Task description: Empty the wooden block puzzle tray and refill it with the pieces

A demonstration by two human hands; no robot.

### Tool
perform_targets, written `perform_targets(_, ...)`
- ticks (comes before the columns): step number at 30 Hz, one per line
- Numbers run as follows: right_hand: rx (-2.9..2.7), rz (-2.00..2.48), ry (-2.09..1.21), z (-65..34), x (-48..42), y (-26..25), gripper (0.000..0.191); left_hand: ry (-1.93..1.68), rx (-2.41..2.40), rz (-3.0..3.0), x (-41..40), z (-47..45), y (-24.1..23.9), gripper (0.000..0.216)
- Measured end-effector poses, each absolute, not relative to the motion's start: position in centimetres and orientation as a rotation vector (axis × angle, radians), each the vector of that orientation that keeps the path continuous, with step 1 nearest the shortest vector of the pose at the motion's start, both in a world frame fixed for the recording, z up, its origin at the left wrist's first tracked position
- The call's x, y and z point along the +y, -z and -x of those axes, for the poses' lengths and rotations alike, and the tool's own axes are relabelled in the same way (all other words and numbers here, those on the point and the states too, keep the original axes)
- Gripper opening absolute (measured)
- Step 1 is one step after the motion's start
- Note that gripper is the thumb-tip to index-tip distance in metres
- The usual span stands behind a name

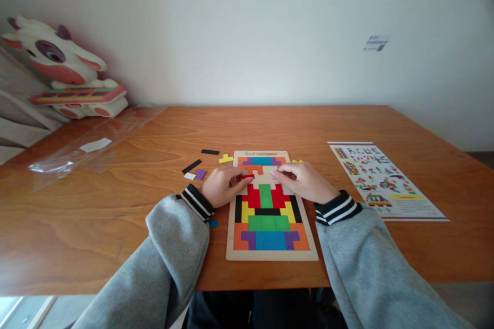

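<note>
A wooden block-puzzle board (272, 255) lies in front of me, its lower part filled with coloured pieces. My left hand (221, 185) reaches over the board's left edge, its thumb and fingers closed on a red puzzle piece (249, 176). That piece is partly hidden by the fingers. Over the right side, my right hand (304, 181) has thumb and fingertips brought together; whatever they hold, if anything, does not show. Between the hands is a bare patch of board. Just below it sit a green piece (265, 196) and red pieces on both sides of it.
Left of the board lie black strips (210, 152), a yellow piece (226, 158), a purple piece (200, 174) and a white piece (190, 176). A pattern sheet (382, 180) is at right. Clear plastic bag (92, 149) and cow keyboard toy (77, 72) are at left.
</note>
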State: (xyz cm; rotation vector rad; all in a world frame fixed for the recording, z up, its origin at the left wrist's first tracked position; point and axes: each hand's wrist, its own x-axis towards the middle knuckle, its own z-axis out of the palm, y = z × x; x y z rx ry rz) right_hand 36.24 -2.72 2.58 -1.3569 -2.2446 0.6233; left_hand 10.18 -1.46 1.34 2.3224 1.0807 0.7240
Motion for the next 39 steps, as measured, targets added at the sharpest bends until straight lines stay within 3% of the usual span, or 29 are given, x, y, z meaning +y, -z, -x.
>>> perform_targets(7, -2.240, 1.342, -0.643, -36.1, -2.7, -2.4, 0.049, -0.705, 1.042, -2.254, -1.7, -10.3, -1.4, 0.031)
perform_targets(11, -2.205, 1.351, -0.573, -36.2, -2.6, -2.2, 0.047, -0.914, 1.077, -2.099, -1.2, -10.3, -1.8, 0.031)
perform_targets(16, -2.086, 1.387, -0.474, -36.3, -2.5, -2.3, 0.049, -1.246, 1.159, -1.512, 0.2, -8.6, -3.1, 0.044)
perform_targets(21, -2.011, 1.408, -0.430, -36.3, -2.5, -2.5, 0.049, -1.276, 1.231, -1.264, 1.3, -5.7, -3.4, 0.054)
perform_targets(25, -2.000, 1.412, -0.387, -36.5, -2.3, -2.0, 0.041, -1.224, 1.278, -1.372, 1.3, -4.7, -2.7, 0.060)
perform_targets(29, -1.996, 1.421, -0.263, -37.3, -1.6, -0.5, 0.030, -1.123, 1.336, -1.646, 1.5, -4.2, -1.8, 0.048)
perform_targets(34, -1.924, 1.560, -0.211, -38.2, -1.0, 1.1, 0.033, -1.119, 1.470, -1.935, 1.3, -3.6, -1.4, 0.033)
perform_targets(39, -1.986, 1.614, -0.151, -38.6, -0.8, 1.5, 0.025, -0.808, 1.176, -2.323, 0.1, -4.5, -1.7, 0.022)
